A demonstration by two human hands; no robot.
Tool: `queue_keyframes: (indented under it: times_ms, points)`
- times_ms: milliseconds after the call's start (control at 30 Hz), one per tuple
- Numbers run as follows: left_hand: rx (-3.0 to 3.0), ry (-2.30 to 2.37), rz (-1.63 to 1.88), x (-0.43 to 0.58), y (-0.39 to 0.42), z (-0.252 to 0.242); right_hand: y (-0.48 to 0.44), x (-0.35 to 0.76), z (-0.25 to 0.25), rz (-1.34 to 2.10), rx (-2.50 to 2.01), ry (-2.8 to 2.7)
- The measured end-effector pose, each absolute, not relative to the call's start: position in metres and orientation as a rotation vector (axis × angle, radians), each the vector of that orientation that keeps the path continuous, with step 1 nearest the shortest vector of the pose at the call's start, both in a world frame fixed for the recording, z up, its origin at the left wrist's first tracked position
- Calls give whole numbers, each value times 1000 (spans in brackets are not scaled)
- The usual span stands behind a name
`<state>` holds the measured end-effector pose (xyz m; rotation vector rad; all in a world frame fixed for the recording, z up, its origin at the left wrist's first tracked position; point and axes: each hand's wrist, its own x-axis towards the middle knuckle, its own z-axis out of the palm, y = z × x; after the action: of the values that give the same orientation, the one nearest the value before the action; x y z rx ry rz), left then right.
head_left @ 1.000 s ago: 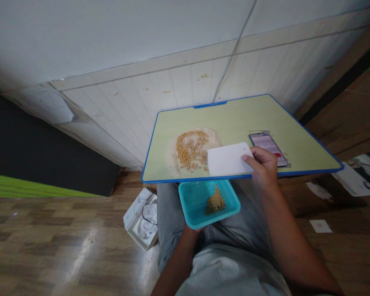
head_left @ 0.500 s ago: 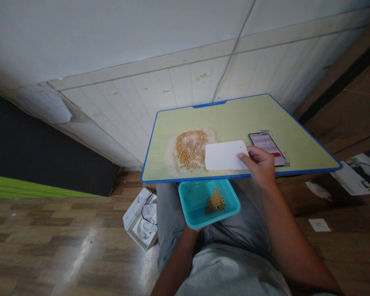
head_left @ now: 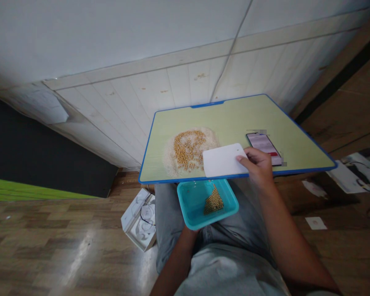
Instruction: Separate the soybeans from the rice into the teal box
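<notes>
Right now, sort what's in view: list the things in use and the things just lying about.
In use: white card held by right hand; beans mixed with rice on the table; teal tub, left hand beneath it.

Lying about: phone, white box and papers on floor.

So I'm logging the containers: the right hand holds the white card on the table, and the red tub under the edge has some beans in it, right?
Not quite: the tub is teal, not red, as the head view shows. The right hand does hold the white card on the table, and the tub holds some beans.
</notes>
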<state>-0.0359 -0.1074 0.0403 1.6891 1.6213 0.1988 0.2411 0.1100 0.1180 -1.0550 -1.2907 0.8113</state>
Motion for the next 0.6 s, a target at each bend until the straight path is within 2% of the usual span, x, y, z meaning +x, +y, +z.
queue_keyframes:
  times_ms: [400,600]
  points:
    - [1648,1657,224,-31,-103,10,114,236,112,751,-1080,-1237]
    - [1672,1575,256,-38,-106,14,114,235,113,758,-1084,-1261]
